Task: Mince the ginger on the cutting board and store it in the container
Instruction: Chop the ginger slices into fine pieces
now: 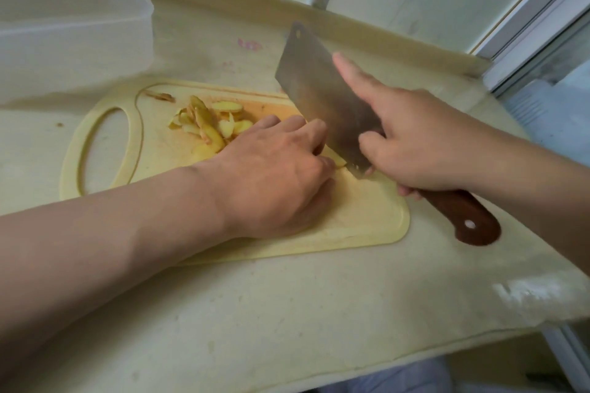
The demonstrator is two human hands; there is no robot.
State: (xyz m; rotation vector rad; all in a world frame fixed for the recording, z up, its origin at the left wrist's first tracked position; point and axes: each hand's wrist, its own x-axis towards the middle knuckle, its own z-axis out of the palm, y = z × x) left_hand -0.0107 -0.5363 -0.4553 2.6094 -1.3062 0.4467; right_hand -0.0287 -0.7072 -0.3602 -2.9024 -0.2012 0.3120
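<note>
A pale yellow cutting board (367, 217) lies on the counter, with several ginger slices (210, 124) piled near its handle end. My left hand (274, 169) sits on the board with curled fingers holding down a ginger piece (336, 158), most of it hidden under the fingers. My right hand (412, 143) grips the brown handle (463, 214) of a cleaver (322, 96), index finger stretched along the blade. The blade's edge meets the ginger right beside my left fingertips. A translucent plastic container (64, 29) stands at the far left.
The beige counter (287, 313) ends in a front edge at the lower right. A raised backsplash ledge (367, 25) runs behind the board. A window frame (542, 25) is at the right. A small ginger scrap (161, 96) lies at the board's far rim.
</note>
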